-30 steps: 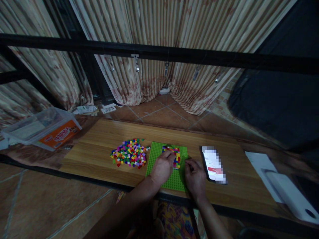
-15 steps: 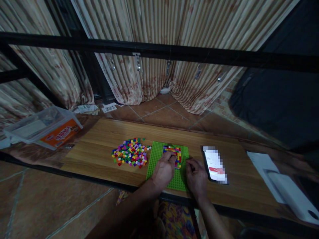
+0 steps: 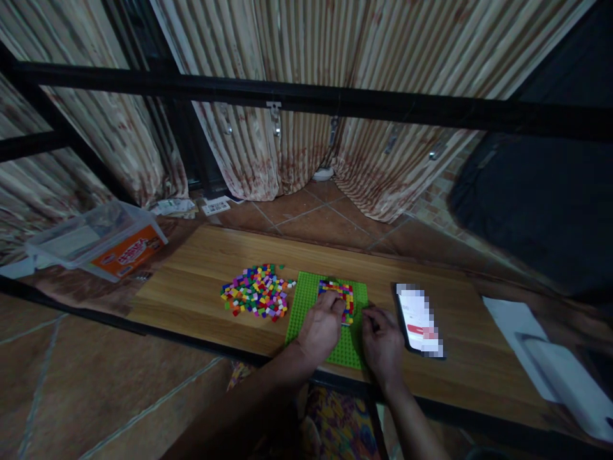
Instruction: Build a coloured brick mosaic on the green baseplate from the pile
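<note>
A green studded baseplate (image 3: 352, 354) lies on the wooden table, carrying a small square of multicoloured toy bricks (image 3: 350, 298). My left hand (image 3: 322, 327) rests over that square, fingers bent down and pinched together; it covers part of the bricks, and whatever is between the fingertips is hidden. At the plate's right edge is my right hand (image 3: 383, 342), its fingers curled in and thumb close to the forefinger. I cannot make out anything in it. Left of the plate, a heap of loose small bricks (image 3: 256, 291) in many colours is spread out.
A phone (image 3: 419, 319) with a lit screen lies right of my right hand. Farther right are white paper (image 3: 514, 335) and a white rounded object (image 3: 569, 383). A clear plastic tub (image 3: 103, 239) with an orange label stands far left. Striped curtains (image 3: 297, 147) hang behind a dark bar.
The whole scene has shifted slightly to the right in the view. Both hands keep nearly the same place and pose relative to the baseplate.
</note>
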Demonstrator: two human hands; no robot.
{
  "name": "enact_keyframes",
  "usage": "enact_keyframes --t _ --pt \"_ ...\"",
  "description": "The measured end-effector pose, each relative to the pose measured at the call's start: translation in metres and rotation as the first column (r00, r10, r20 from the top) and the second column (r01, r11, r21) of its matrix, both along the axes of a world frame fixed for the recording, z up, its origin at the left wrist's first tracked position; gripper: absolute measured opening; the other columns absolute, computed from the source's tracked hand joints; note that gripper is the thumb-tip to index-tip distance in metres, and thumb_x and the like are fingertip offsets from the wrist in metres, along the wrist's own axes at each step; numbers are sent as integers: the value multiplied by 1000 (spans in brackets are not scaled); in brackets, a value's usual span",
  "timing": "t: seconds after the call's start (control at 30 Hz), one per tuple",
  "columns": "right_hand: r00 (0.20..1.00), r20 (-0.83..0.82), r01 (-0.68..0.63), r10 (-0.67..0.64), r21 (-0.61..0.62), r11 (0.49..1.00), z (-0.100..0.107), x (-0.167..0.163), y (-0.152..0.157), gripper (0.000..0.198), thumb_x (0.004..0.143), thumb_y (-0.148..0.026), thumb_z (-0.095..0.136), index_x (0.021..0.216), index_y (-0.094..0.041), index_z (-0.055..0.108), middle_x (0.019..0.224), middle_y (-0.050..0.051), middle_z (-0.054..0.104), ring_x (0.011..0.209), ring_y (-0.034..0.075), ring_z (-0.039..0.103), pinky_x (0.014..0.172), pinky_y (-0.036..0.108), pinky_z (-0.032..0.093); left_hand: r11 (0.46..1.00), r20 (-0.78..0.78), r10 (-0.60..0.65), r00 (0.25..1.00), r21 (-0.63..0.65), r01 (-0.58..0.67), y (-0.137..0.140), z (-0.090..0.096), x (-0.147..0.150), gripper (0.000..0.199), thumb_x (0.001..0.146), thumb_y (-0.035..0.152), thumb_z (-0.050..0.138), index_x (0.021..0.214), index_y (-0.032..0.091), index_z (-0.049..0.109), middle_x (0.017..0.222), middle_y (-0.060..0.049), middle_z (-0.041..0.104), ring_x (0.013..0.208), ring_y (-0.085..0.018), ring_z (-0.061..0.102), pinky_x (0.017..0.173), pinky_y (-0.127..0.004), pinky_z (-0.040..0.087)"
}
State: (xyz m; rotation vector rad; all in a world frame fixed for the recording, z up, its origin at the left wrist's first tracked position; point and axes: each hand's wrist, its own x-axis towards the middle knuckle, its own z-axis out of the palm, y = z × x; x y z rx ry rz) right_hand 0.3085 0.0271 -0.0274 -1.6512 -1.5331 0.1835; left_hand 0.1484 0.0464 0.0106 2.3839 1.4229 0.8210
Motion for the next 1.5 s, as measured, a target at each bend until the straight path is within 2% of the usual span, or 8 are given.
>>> enact_keyframes --t 0.43,0.83,1.0,1.5 --pt "1000 13 -11 11 -8 1000 -1 2 0 30 88 -35 46 87 -16 69 94 11 67 84 22 61 77 35 48 999 50 34 998 -31 -32 -5 -2 4 26 91 9 42 112 18 55 114 -6 57 107 -19 54 96 -33 49" --pt "1000 22 -2 2 -22 1000 -3 4 0 33 87 -40 46 86 -16 69 94 12 67 82 23 62 75 35 48 1000 37 20 999 -7 -19 -6 -6 2 28 91 13 45 115 21 57 117 -5 55 107 -19 53 93 -33 51" --pt "1000 10 -7 8 -47 999 -2 4 0 32 87 -39 46 85 -16 69 93 11 67 80 22 62 74 34 48 1000 15 11 1000 -22 -11 -5 -7 3 28 90 12 46 115 20 56 117 -6 54 107 -19 54 92 -32 52" --pt "1000 24 -4 5 -22 1000 -2 3 0 32 87 -38 47 86 -16 69 94 11 66 82 22 61 76 35 48 1000 -74 12 997 -15 -13 -6 0 4 26 87 9 47 110 18 57 116 -7 55 104 -20 56 91 -34 52"
